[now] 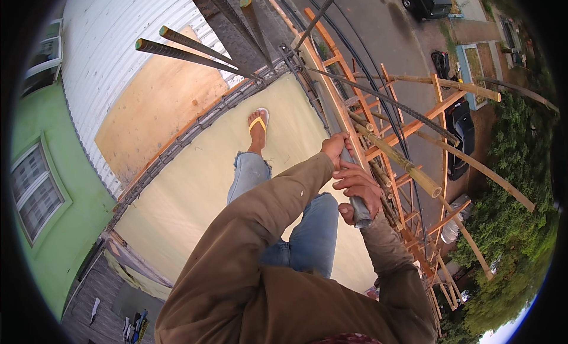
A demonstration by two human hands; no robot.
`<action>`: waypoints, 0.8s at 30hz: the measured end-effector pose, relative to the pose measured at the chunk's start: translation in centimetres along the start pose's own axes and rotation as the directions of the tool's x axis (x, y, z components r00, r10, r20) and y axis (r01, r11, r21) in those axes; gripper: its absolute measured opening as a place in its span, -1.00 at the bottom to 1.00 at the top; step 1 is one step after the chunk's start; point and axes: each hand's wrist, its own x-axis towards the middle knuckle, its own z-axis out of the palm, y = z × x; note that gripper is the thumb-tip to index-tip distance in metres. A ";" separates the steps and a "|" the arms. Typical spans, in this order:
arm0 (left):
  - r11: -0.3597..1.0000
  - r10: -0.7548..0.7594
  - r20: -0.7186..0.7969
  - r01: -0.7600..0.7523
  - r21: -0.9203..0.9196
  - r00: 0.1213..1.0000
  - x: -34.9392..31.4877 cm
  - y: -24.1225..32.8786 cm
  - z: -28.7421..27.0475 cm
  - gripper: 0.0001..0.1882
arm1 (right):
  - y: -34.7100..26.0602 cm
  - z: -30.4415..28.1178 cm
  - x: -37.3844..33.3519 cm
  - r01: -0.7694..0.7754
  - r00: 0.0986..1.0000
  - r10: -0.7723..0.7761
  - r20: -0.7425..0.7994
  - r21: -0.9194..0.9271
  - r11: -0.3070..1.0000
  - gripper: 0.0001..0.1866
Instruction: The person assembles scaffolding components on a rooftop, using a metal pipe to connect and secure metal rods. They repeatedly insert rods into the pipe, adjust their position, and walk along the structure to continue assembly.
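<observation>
Both hands are closing on one grey metal pipe [358,203] at the right edge of the concrete slab [195,184]. The right hand [360,190] is wrapping its grip around the pipe near its lower open end, fingers clamped over it. The left hand [336,147] is gripping the same pipe just above, knuckles turned toward the slab's right edge. The pipe is running upward along that edge, close against the wooden formwork [331,89].

Both brown sleeves are coming in from the lower edge. The person is standing on the slab in torn blue jeans [313,231], with one foot in a yellow sandal [258,124] planted near the far edge.

Open room on the slab is lying to the left of the hands, a bare pale surface reaching to the left edge, where a band of tied rebar [177,140] is bordering it. Ribbed bars [189,51] are projecting over the far corner. Past the right edge, bamboo poles [408,163] and orange timber scaffolding [414,125] are crossing just beside the hands, leaving little room there, with a road and parked vehicles [460,131] far below. Beyond the left edge, a white corrugated roof [106,36] and a green wall [71,225] are standing lower down.
</observation>
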 end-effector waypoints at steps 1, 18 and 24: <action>1.000 0.009 0.005 -0.009 -0.016 1.000 0.3 0.2 -0.4 -0.87 | 0.2 0.8 0.3 0.003 1.000 -0.002 -0.011 0.068 0.998 -0.73; -0.252 0.721 0.679 -0.862 0.439 0.135 -3.8 4.1 -1.8 -0.84 | 3.7 2.8 7.4 0.085 0.996 -0.087 0.000 0.195 0.977 -0.73; -0.089 0.817 0.517 -0.829 0.552 0.257 -4.6 11.5 -1.6 -0.84 | 6.4 4.6 15.2 0.025 0.991 -0.013 -0.130 0.092 0.995 -0.77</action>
